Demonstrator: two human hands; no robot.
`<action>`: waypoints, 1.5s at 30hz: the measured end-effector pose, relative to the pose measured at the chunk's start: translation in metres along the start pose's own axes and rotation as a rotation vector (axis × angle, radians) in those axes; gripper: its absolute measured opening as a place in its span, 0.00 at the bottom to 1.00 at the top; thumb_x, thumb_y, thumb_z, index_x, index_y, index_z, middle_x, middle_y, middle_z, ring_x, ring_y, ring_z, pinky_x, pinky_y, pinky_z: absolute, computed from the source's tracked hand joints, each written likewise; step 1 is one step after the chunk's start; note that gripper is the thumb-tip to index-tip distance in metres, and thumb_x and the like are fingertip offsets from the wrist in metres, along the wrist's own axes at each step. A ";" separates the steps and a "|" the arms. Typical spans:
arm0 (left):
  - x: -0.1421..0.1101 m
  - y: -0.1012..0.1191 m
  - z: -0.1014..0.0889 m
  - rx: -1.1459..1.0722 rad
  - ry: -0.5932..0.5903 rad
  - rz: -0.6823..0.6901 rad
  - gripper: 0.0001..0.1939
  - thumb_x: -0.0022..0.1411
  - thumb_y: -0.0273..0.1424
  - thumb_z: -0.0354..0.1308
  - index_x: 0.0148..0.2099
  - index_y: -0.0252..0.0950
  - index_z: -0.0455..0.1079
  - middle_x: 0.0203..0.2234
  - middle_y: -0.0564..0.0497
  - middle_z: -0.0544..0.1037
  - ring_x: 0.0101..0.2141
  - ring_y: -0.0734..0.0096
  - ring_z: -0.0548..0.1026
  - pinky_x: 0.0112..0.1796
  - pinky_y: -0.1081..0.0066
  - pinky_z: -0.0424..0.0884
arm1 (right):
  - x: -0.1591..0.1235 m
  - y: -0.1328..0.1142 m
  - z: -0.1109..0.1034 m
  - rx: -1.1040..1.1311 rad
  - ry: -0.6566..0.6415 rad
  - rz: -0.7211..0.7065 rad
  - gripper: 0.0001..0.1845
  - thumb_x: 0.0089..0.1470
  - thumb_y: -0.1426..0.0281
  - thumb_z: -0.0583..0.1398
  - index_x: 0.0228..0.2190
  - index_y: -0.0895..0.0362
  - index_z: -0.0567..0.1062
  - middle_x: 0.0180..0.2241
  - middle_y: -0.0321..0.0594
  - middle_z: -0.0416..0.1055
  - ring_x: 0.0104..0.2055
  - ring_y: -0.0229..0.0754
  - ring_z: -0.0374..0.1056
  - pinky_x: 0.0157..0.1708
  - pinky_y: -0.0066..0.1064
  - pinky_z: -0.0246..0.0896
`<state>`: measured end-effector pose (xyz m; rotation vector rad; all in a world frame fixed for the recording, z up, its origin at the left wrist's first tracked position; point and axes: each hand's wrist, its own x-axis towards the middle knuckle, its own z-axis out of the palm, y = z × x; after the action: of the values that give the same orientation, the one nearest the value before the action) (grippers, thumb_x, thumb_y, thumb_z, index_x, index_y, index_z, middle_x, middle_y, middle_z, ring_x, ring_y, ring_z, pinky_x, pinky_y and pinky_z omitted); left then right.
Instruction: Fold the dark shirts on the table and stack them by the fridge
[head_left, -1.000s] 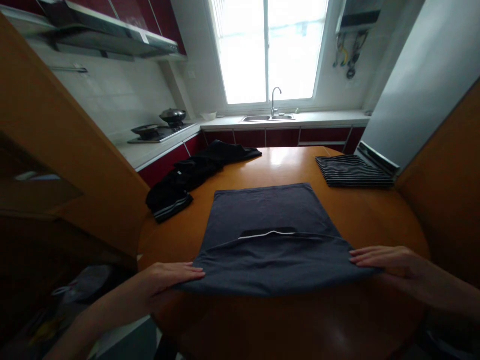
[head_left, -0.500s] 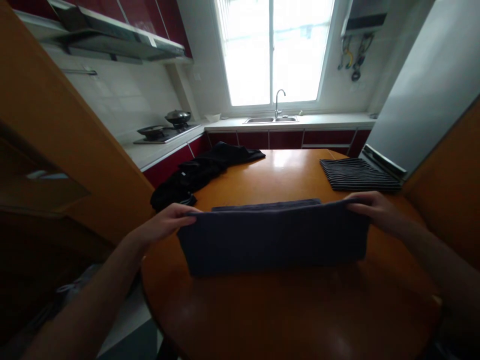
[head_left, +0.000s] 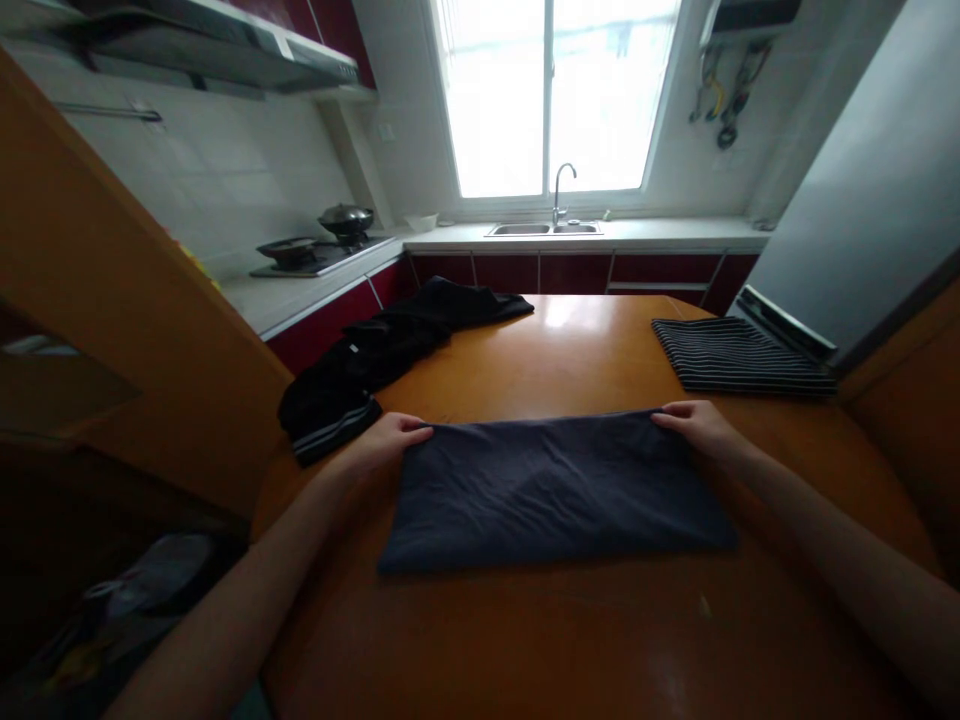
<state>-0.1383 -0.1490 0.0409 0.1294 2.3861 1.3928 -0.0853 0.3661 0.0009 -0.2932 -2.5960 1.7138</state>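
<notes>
A dark blue-grey folded cloth (head_left: 555, 490), perhaps a garment, lies as a wide rectangle on the wooden table (head_left: 570, 640). Its surface shows light wrinkles. My left hand (head_left: 394, 438) pinches its far left corner between thumb and fingers. At the far right corner, my right hand (head_left: 694, 422) holds it the same way. Just beyond my left hand lies a crumpled black garment (head_left: 405, 340) with pale stripes at its near end. Past my right hand rests a folded black cloth with white stripes (head_left: 739, 355).
Behind the table a counter holds a sink (head_left: 521, 230) with a tap. On the left, a stove (head_left: 330, 256) carries a lidded pan (head_left: 346, 220) and a flatter pan. A tall grey appliance (head_left: 847, 180) stands at the right. Bags or cloths sit low at the left.
Both hands have moved the cloth's top edge away from me and down, so the raised sheet now lies flatter. The hands are slightly closer together. The view has shifted a little.
</notes>
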 end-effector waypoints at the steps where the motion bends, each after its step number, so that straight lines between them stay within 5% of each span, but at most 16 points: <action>1: -0.001 0.000 0.000 -0.011 0.002 -0.006 0.24 0.45 0.50 0.69 0.34 0.33 0.79 0.30 0.47 0.83 0.33 0.59 0.79 0.36 0.68 0.71 | 0.001 -0.001 -0.001 0.003 0.003 -0.009 0.17 0.42 0.57 0.70 0.28 0.59 0.82 0.29 0.44 0.80 0.31 0.46 0.74 0.30 0.33 0.68; 8: 0.003 -0.005 -0.007 0.129 0.059 0.026 0.26 0.47 0.52 0.66 0.35 0.32 0.78 0.29 0.45 0.82 0.33 0.56 0.79 0.35 0.67 0.72 | 0.009 -0.003 0.004 -0.162 0.076 -0.061 0.13 0.49 0.61 0.65 0.31 0.59 0.81 0.32 0.46 0.81 0.35 0.50 0.75 0.35 0.38 0.71; 11: 0.001 0.010 0.005 0.435 0.230 0.191 0.27 0.55 0.48 0.62 0.47 0.30 0.76 0.43 0.39 0.81 0.45 0.49 0.77 0.47 0.61 0.71 | 0.002 -0.013 0.020 -0.452 0.239 -0.237 0.19 0.55 0.61 0.60 0.42 0.62 0.80 0.42 0.54 0.79 0.45 0.57 0.73 0.48 0.48 0.68; 13: 0.000 0.029 0.034 0.646 0.320 0.382 0.29 0.63 0.43 0.54 0.59 0.28 0.69 0.56 0.35 0.73 0.58 0.49 0.69 0.58 0.57 0.62 | -0.008 -0.027 0.044 -0.577 0.284 -0.433 0.26 0.60 0.61 0.55 0.53 0.63 0.74 0.52 0.57 0.73 0.56 0.60 0.67 0.57 0.53 0.60; 17: 0.004 0.056 0.126 0.848 0.129 0.624 0.29 0.72 0.35 0.41 0.70 0.27 0.54 0.68 0.36 0.57 0.67 0.55 0.54 0.65 0.55 0.49 | -0.031 -0.054 0.120 -0.630 0.048 -0.722 0.31 0.64 0.65 0.48 0.67 0.58 0.57 0.65 0.49 0.60 0.67 0.59 0.54 0.64 0.55 0.49; 19: 0.009 0.055 0.161 0.916 0.042 0.653 0.29 0.72 0.33 0.41 0.71 0.27 0.50 0.69 0.35 0.52 0.69 0.53 0.49 0.65 0.52 0.45 | -0.037 -0.058 0.154 -0.673 -0.034 -0.743 0.32 0.64 0.67 0.48 0.68 0.57 0.53 0.68 0.48 0.55 0.70 0.58 0.48 0.65 0.56 0.45; 22: 0.017 0.043 0.182 0.963 -0.015 0.637 0.30 0.71 0.32 0.41 0.72 0.28 0.48 0.70 0.36 0.49 0.70 0.53 0.45 0.66 0.52 0.43 | -0.037 -0.052 0.181 -0.710 -0.090 -0.630 0.32 0.66 0.65 0.44 0.68 0.59 0.51 0.68 0.49 0.53 0.70 0.57 0.45 0.65 0.56 0.43; 30: 0.020 0.031 0.166 0.978 0.059 0.554 0.33 0.74 0.44 0.35 0.73 0.30 0.45 0.71 0.43 0.46 0.70 0.61 0.45 0.67 0.56 0.42 | -0.030 -0.031 0.149 -0.906 -0.099 -0.485 0.37 0.67 0.54 0.43 0.67 0.64 0.55 0.70 0.50 0.47 0.72 0.50 0.41 0.68 0.48 0.35; 41: 0.001 -0.029 0.056 1.031 0.253 0.235 0.34 0.74 0.47 0.31 0.73 0.32 0.47 0.70 0.44 0.51 0.69 0.57 0.47 0.66 0.52 0.46 | -0.011 0.014 0.051 -1.037 0.034 -0.262 0.37 0.67 0.53 0.40 0.68 0.61 0.54 0.71 0.46 0.45 0.72 0.48 0.39 0.68 0.50 0.37; 45: -0.004 -0.019 0.049 1.002 0.293 0.182 0.35 0.74 0.46 0.32 0.73 0.30 0.44 0.71 0.42 0.46 0.70 0.52 0.41 0.65 0.45 0.44 | -0.017 -0.003 0.048 -1.040 0.145 -0.208 0.37 0.68 0.56 0.40 0.67 0.67 0.53 0.70 0.52 0.44 0.73 0.51 0.37 0.68 0.55 0.32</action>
<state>-0.1145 -0.1199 0.0044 0.4248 3.1543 0.1423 -0.0743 0.3182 -0.0142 -0.1220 -2.9898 0.1586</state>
